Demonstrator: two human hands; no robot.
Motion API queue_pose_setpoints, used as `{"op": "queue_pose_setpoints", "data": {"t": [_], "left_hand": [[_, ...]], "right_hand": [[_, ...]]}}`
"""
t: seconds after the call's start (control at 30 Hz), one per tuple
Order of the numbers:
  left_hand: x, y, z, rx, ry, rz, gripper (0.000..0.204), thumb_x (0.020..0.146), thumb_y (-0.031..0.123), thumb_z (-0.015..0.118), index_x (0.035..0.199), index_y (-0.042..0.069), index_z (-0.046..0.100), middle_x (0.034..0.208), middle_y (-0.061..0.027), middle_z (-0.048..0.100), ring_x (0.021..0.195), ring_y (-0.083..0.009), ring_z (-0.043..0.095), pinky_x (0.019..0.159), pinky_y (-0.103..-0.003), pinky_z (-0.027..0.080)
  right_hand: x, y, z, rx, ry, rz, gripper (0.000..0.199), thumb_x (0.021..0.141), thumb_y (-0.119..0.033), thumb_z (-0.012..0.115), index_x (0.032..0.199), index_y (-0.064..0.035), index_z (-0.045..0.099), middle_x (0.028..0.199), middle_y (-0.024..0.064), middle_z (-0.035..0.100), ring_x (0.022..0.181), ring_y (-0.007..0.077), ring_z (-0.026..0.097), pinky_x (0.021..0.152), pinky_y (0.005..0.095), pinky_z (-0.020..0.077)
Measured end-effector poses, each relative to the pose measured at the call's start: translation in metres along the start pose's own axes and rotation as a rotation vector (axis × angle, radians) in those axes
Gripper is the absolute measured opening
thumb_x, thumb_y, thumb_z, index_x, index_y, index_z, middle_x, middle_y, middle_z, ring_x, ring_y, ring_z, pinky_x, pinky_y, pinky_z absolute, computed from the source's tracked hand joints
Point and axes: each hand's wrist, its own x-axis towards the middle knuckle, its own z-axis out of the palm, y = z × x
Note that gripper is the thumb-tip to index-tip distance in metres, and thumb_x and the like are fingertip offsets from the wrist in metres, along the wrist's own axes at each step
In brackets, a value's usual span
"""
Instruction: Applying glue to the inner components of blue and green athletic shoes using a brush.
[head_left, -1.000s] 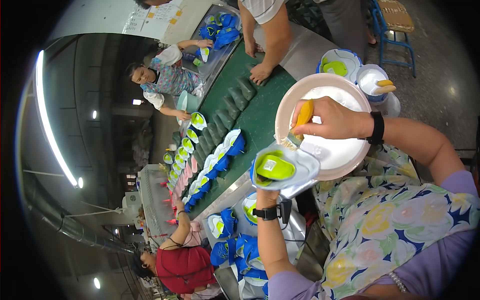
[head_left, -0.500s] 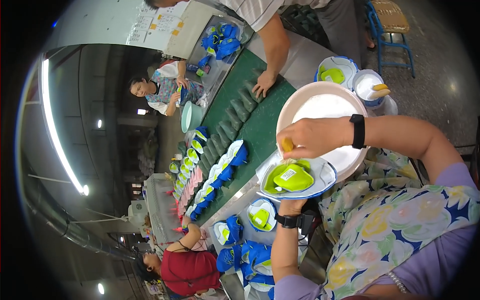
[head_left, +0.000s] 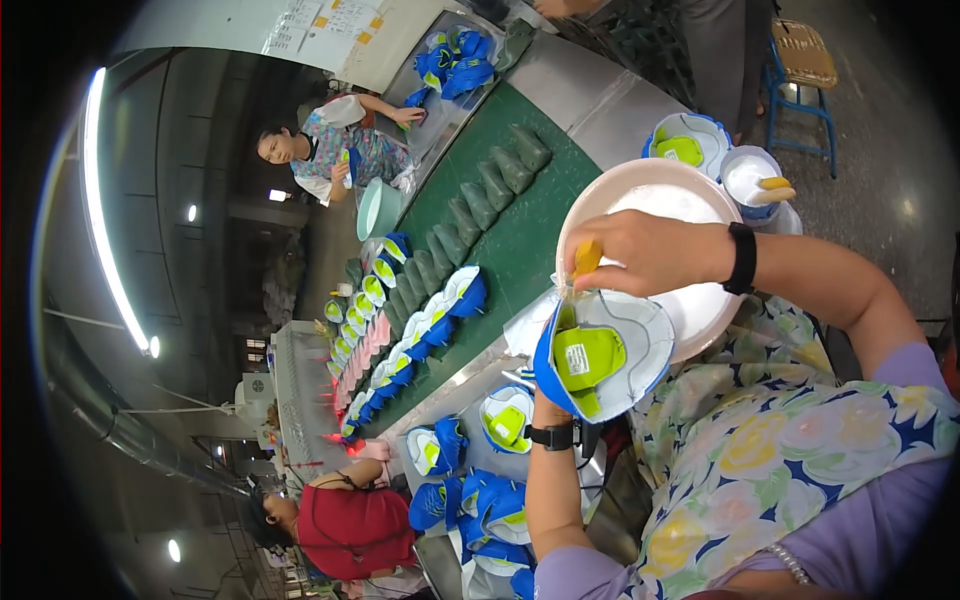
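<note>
My left hand (head_left: 546,408), mostly hidden, holds up a blue shoe upper (head_left: 640,345) with a white inner edge and lime-green lining. The upper is tilted, its opening and pale label showing. In my right hand (head_left: 645,250) is a brush with a yellow handle (head_left: 588,257), fingers pinched round it. The brush's tip is at the upper's top edge; whether it touches cannot be made out. Right behind my right hand is a wide pinkish basin (head_left: 610,185) holding white liquid. Another upper (head_left: 690,140) and a small tub (head_left: 748,178) with a yellow-handled brush stand beyond the basin.
A green conveyor belt (head_left: 545,215) carries rows of dark shoe-shaped pieces (head_left: 480,205) and blue uppers (head_left: 435,315). More uppers (head_left: 495,510) are piled on the metal table at lower left. Co-workers stand across the belt (head_left: 350,150) and at lower left (head_left: 355,530). A blue-framed stool (head_left: 800,60) is at upper right.
The held upper has turned and tipped more upright, and the brush has moved to its top edge. A co-worker's arm has left the belt; the person opposite now reaches to the tray.
</note>
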Motion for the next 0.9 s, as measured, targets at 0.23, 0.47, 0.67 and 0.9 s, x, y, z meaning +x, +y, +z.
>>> {"op": "queue_pose_setpoints", "data": {"t": [0.23, 0.47, 0.67, 0.9], "left_hand": [[0.005, -0.006, -0.018, -0.126, 0.130, 0.150, 0.044, 0.099, 0.035, 0.044, 0.132, 0.008, 0.053, 0.121, -0.0115, 0.063, 0.102, -0.0292, 0.066, 0.088, -0.049, 0.056], [0.057, 0.013, -0.115, 0.092, 0.425, 0.190, 0.026, 0.097, 0.018, 0.054, 0.122, 0.015, 0.051, 0.102, -0.0060, 0.065, 0.080, -0.0194, 0.066, 0.058, -0.031, 0.054], [0.149, 0.009, -0.176, -0.123, 0.340, 0.261, 0.029, 0.095, 0.008, 0.054, 0.123, 0.013, 0.051, 0.103, -0.0082, 0.062, 0.084, -0.0212, 0.063, 0.065, -0.034, 0.055], [0.156, 0.050, -0.236, 0.084, 0.749, 0.072, 0.073, 0.086, -0.003, 0.048, 0.150, 0.015, 0.017, 0.122, -0.0146, 0.051, 0.101, -0.0338, 0.063, 0.084, -0.047, 0.053]], "right_hand": [[-0.001, 0.003, -0.012, -0.177, -0.209, 0.495, 0.028, 0.085, -0.024, 0.066, 0.079, 0.0033, 0.061, 0.067, 0.0184, 0.062, 0.062, 0.0338, 0.063, 0.058, 0.0395, 0.0474], [-0.013, 0.010, -0.021, -0.147, 0.012, 0.577, 0.026, 0.085, -0.023, 0.069, 0.086, 0.0035, 0.067, 0.068, 0.0130, 0.066, 0.060, 0.0188, 0.063, 0.057, 0.0301, 0.0473], [-0.032, 0.017, -0.022, -0.045, -0.082, 0.775, 0.025, 0.087, -0.022, 0.070, 0.092, 0.0023, 0.066, 0.076, 0.0092, 0.067, 0.067, 0.0140, 0.063, 0.063, 0.0265, 0.0494], [-0.042, 0.018, -0.021, -0.033, -0.188, 0.811, 0.015, 0.087, -0.013, 0.067, 0.091, 0.0013, 0.063, 0.079, 0.0064, 0.065, 0.068, 0.0115, 0.061, 0.063, 0.0253, 0.0492]]}}
